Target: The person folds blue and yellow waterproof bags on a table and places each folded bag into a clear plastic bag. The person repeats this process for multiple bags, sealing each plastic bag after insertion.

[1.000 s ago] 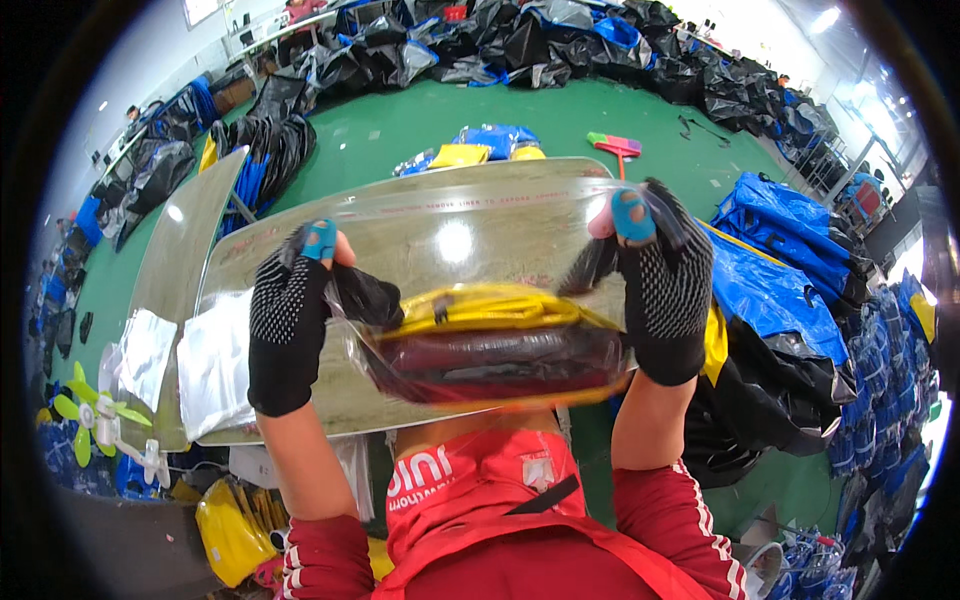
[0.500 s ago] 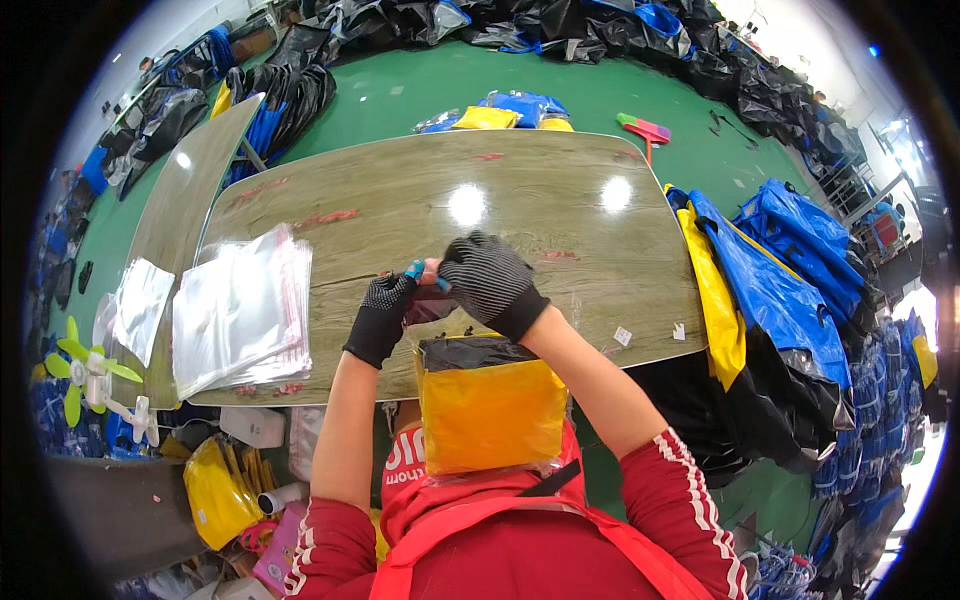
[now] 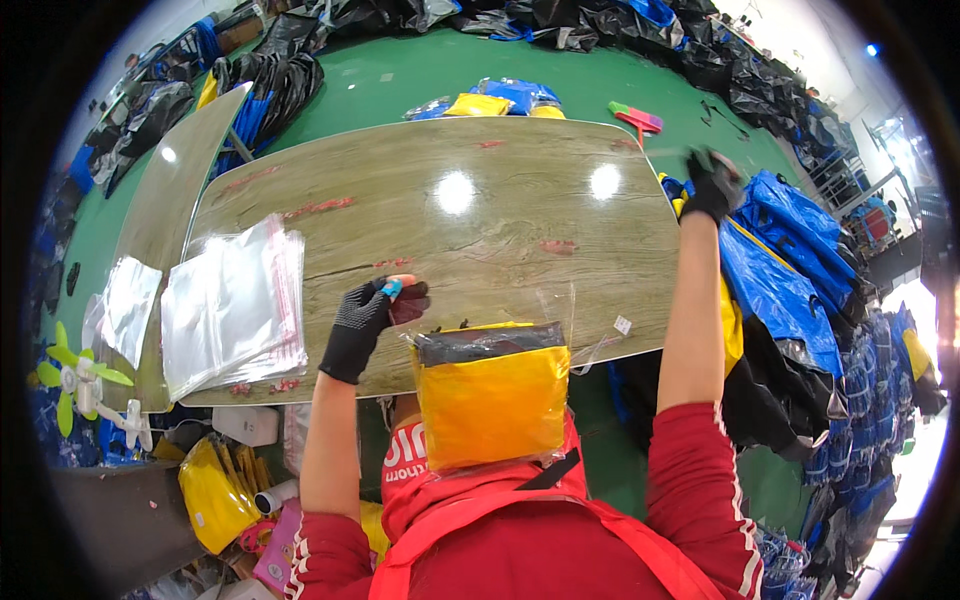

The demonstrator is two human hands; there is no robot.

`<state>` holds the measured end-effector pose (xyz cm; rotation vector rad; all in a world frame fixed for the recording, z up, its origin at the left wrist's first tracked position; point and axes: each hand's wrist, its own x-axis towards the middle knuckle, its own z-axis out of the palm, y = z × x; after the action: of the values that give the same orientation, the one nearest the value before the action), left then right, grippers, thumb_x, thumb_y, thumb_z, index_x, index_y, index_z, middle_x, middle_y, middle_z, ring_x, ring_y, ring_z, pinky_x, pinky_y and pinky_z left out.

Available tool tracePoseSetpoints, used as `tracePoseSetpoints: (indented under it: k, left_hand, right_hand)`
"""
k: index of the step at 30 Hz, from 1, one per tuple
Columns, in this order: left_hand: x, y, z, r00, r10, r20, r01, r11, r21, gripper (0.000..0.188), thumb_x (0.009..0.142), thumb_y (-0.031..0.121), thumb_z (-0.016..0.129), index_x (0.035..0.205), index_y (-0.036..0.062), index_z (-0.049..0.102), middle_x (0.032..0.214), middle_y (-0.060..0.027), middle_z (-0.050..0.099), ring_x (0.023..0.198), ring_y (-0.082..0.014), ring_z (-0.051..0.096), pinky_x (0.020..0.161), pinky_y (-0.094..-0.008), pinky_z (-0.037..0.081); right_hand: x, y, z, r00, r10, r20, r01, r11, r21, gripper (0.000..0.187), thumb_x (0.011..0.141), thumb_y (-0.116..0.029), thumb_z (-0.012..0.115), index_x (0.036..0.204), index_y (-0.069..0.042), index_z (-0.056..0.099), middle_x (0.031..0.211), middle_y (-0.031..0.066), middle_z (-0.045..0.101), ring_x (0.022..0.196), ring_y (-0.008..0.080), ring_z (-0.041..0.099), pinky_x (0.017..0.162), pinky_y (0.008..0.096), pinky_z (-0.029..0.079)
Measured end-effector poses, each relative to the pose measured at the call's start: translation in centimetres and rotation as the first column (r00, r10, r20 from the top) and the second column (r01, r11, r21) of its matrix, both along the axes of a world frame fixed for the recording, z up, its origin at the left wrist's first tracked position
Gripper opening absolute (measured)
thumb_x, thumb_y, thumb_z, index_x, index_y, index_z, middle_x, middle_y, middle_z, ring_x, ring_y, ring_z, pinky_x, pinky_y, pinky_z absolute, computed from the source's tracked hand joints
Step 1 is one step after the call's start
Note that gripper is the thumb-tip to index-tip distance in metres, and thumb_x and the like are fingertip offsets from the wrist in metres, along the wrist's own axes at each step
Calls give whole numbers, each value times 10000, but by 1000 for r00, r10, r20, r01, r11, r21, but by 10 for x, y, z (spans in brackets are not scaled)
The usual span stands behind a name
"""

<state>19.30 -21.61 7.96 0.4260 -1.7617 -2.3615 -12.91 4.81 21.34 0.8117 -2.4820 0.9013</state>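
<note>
A clear plastic bag with a folded yellow and black piece (image 3: 492, 400) inside rests upright against me at the table's near edge. Its transparent upper part rises above the piece. My left hand (image 3: 368, 318), in a black glove with grey stripes, is beside the bag's upper left corner. Its fingers stretch to the right, one bare fingertip wrapped in blue. My right hand (image 3: 712, 186), gloved in black, is raised past the table's right edge, above the blue sheeting. Motion smears its fingers, and a faint pale streak runs left from them.
A stack of clear bags (image 3: 235, 310) lies on the left of the wood-patterned table (image 3: 480, 235). Blue, yellow and black sheeting (image 3: 775, 290) hangs at the right edge. A small green fan (image 3: 80, 375) stands at left, and packed pieces (image 3: 505, 98) sit beyond the far edge.
The hands were together above the bag. My right hand has swung far out to the right and up, while my left has moved slightly left and down.
</note>
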Motion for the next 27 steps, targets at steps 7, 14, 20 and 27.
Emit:
tracePoseSetpoints:
  k: [7,14,20,27]
  left_hand:
    - [11,-10,22,969,-44,243,108,961,-256,444,962,414,532,1193,52,645,1120,-101,688,827,-163,655,698,-287,503]
    - [64,11,5,947,-318,-40,266,851,-452,345,985,251,518,1156,-24,638,1409,-196,495,1303,-309,481,1087,-396,344]
    - [90,6,30,934,-74,350,351,-1,-936,258,821,39,565,1032,75,710,1247,-153,619,1097,-355,590,948,-400,457]
    - [32,97,-43,977,-212,-35,-22,64,-998,674,845,500,606,1379,109,482,1481,-202,382,1373,-441,317,1143,-513,217]
  right_hand:
    - [89,36,-134,260,534,804,-252,842,-478,422,935,-279,606,1295,-61,570,1213,114,638,789,167,691,646,270,547]
    - [150,77,-125,433,869,241,-871,472,-139,370,839,-112,650,1205,-163,664,1363,201,531,1225,383,537,1020,429,427]
    - [164,114,-71,664,520,538,-747,500,439,457,784,-131,660,1213,-287,648,1257,167,616,948,357,666,802,403,545]
    - [154,13,-143,429,519,739,-875,442,197,907,738,-474,781,1443,-70,377,1298,232,559,1187,339,566,1018,392,430]
